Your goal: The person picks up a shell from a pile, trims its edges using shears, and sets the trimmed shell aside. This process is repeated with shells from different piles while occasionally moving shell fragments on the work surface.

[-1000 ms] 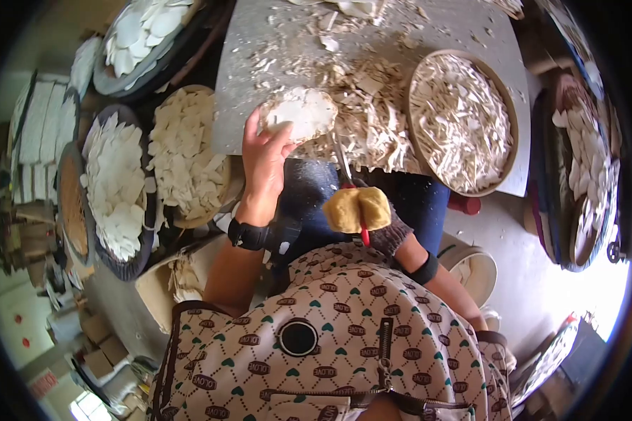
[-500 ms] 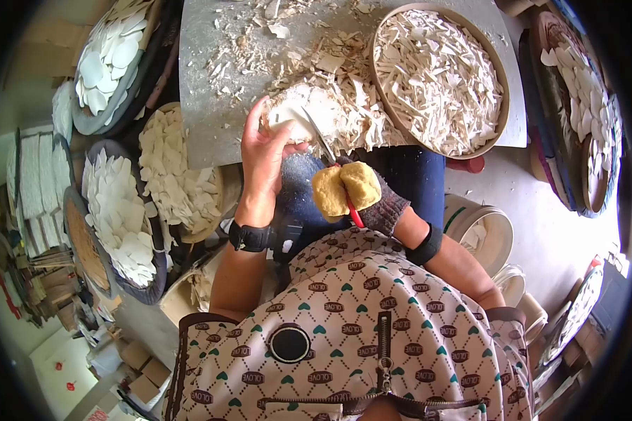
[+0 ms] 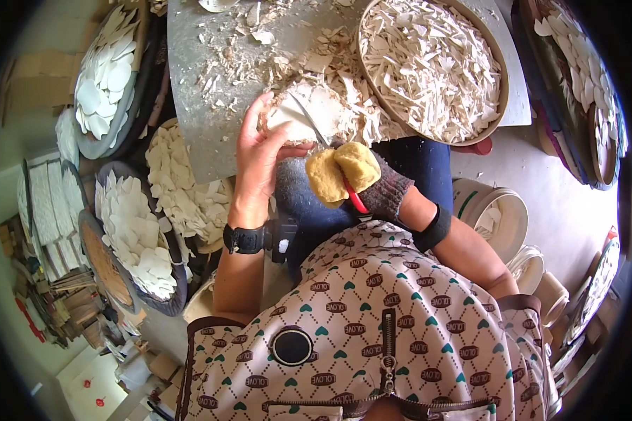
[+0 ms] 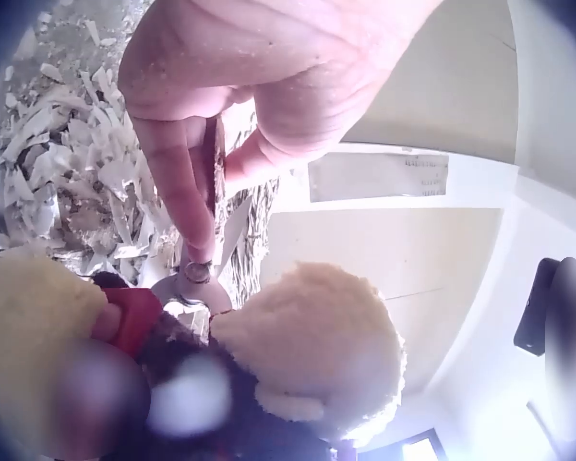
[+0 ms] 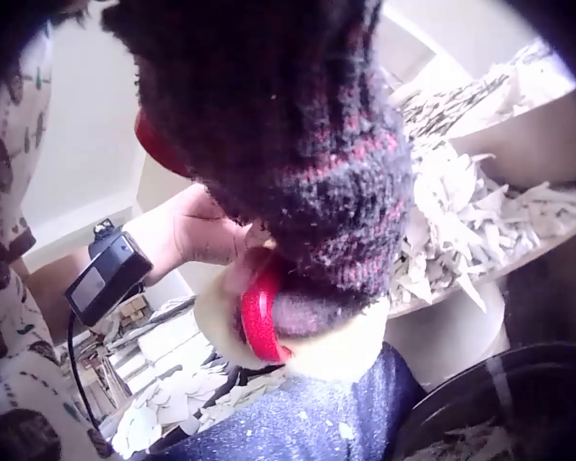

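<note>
Head view: left hand [image 3: 258, 158], bare and part-curled, pinches a white slice [image 3: 307, 111] by one side, thumb on its face; likely held so to leave the other side open to the blades. Right hand [image 3: 392, 191], gloved, fingers curled round the red-handled scissors [image 3: 314, 125], a blade lying across the slice. Yellow foam [image 3: 323, 179] wraps the handles, probably padding against pressure. Slice is over the near edge of the tabletop [image 3: 193, 144], next to loose scraps [image 3: 232, 67]; handy for catching bits, I judge. Beside these, a round tray [image 3: 505, 84] heaped with slivers, within easy reach. Farther out: bucket [image 3: 465, 202] on the right-hand side, baskets [image 3: 179, 295] of pale pieces on the left.
</note>
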### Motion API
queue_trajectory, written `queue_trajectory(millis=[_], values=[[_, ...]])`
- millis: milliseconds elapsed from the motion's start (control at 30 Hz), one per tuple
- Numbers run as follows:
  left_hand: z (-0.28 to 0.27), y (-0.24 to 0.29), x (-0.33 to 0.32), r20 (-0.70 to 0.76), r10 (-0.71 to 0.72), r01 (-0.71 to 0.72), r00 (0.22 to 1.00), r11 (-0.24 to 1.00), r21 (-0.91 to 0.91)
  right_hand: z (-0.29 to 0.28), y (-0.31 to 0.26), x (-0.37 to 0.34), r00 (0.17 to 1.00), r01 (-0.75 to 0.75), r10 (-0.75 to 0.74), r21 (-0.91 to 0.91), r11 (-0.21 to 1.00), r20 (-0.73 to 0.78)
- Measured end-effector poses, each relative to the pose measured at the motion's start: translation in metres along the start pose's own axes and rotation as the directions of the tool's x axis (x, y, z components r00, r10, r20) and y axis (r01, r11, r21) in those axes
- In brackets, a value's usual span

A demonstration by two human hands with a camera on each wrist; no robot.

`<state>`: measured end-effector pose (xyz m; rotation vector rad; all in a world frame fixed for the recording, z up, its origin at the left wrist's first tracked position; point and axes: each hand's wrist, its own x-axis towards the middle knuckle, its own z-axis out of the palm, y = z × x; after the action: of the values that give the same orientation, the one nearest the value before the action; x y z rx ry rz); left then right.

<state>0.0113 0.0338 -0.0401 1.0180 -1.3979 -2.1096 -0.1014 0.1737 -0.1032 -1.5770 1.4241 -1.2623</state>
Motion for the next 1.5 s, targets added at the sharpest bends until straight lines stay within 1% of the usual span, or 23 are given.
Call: queue_trajectory(millis=[67, 200, 267, 300, 333, 400, 467, 567, 667, 700, 800, 833, 900, 967, 1033, 1067, 1133, 1233, 1333, 1367, 1433, 1467, 1500], values=[[-0.003, -0.002, 0.002, 0.019, -0.023, 0.022, 1.000, 1.000, 0.017, -0.001, -0.002, 0.000, 1.000, -0.011, 0.012, -0.072, 0.997, 0.008], [-0.006, -0.001, 0.008, 0.052, -0.064, 0.062, 0.997, 0.997, 0.049, -0.003, -0.005, 0.000, 0.995, -0.096, 0.103, 0.213, 0.972, -0.019], [-0.007, 0.003, 0.011, 0.071, -0.065, 0.062, 0.995, 0.997, 0.050, 0.001, 0.000, 0.004, 0.984, -0.087, 0.162, 0.583, 0.808, -0.078], [-0.009, 0.005, 0.013, 0.068, -0.058, 0.059, 0.996, 0.998, -0.015, 0.003, 0.016, 0.004, 0.987, -0.014, 0.061, 0.302, 0.953, -0.146], [-0.011, 0.008, 0.016, 0.066, -0.049, 0.055, 0.997, 0.995, -0.080, 0.004, 0.031, 0.004, 0.976, 0.039, -0.041, -0.014, 0.999, -0.212], [-0.017, 0.020, 0.017, 0.079, -0.072, 0.086, 0.994, 0.978, -0.187, 0.008, 0.033, 0.003, 0.968, 0.017, -0.002, 0.061, 0.998, -0.251], [-0.013, 0.030, 0.016, 0.038, 0.003, -0.001, 0.999, 0.999, -0.052, 0.010, 0.031, 0.002, 0.970, 0.024, 0.010, 0.137, 0.990, -0.242], [-0.022, 0.028, 0.022, 0.071, 0.042, -0.063, 0.997, 0.947, 0.315, 0.015, 0.022, 0.001, 0.984, -0.003, 0.063, 0.332, 0.943, -0.169], [-0.026, 0.019, 0.016, 0.015, -0.008, 0.003, 1.000, 0.958, 0.288, 0.021, 0.018, -0.002, 0.978, -0.091, 0.191, 0.643, 0.760, -0.088], [-0.024, 0.019, 0.011, 0.034, -0.035, 0.025, 0.999, 0.959, 0.281, 0.021, 0.016, -0.004, 0.981, -0.090, 0.175, 0.598, 0.796, -0.086], [-0.020, 0.012, 0.000, 0.156, -0.111, 0.055, 0.982, 0.945, 0.323, 0.018, 0.008, -0.008, 0.992, 0.002, 0.078, 0.641, 0.767, -0.096], [-0.017, 0.011, -0.002, 0.140, -0.101, 0.059, 0.985, 0.958, 0.280, 0.017, 0.005, -0.009, 0.994, 0.030, 0.039, 0.583, 0.812, -0.106], [-0.011, 0.003, -0.008, 0.046, -0.007, -0.001, 0.999, 0.984, 0.181, 0.017, 0.005, -0.011, 0.995, -0.010, 0.065, 0.569, 0.822, -0.077], [-0.005, -0.009, -0.010, -0.077, 0.120, -0.108, 0.990, 0.985, 0.134, 0.015, 0.005, -0.012, 0.982, -0.143, 0.190, 0.651, 0.745, -0.001], [0.002, -0.020, -0.011, -0.154, 0.163, -0.155, 0.975, 0.986, 0.061, 0.011, 0.001, -0.011, 0.992, -0.063, 0.106, 0.449, 0.891, -0.072], [0.005, -0.025, -0.011, -0.192, 0.177, -0.175, 0.965, 0.984, 0.024, 0.010, -0.003, -0.012, 0.993, -0.027, 0.063, 0.335, 0.942, -0.099], [0.008, -0.027, -0.009, -0.202, 0.164, -0.167, 0.965, 0.986, 0.004, 0.008, 0.000, -0.011, 0.992, -0.114, 0.124, 0.385, 0.916, -0.002], [0.004, -0.024, -0.005, -0.185, 0.090, -0.091, 0.979, 0.996, 0.003, 0.002, -0.003, -0.012, 0.995, -0.104, 0.100, 0.287, 0.952, 0.028], [-0.002, -0.017, -0.001, -0.110, 0.060, -0.059, 0.992, 0.998, 0.015, 0.006, 0.003, -0.016, 0.983, -0.174, 0.186, 0.397, 0.901, 0.009], [-0.004, -0.014, 0.001, -0.089, 0.049, -0.048, 0.995, 0.999, 0.011, 0.007, 0.002, -0.016, 0.985, -0.157, 0.170, 0.352, 0.923, -0.008], [-0.005, -0.011, 0.002, -0.103, 0.055, -0.051, 0.993, 0.998, 0.034, 0.008, 0.004, -0.015, 0.980, -0.169, 0.197, 0.489, 0.856, -0.006], [-0.006, -0.010, 0.001, -0.110, 0.055, -0.050, 0.992, 0.998, 0.047, 0.010, 0.005, -0.014, 0.971, -0.195, 0.240, 0.653, 0.732, 0.022], [-0.007, -0.010, 0.001, -0.103, 0.069, -0.062, 0.992, 0.996, 0.066, 0.010, 0.006, -0.014, 0.972, -0.189, 0.232, 0.672, 0.716, 0.026]])
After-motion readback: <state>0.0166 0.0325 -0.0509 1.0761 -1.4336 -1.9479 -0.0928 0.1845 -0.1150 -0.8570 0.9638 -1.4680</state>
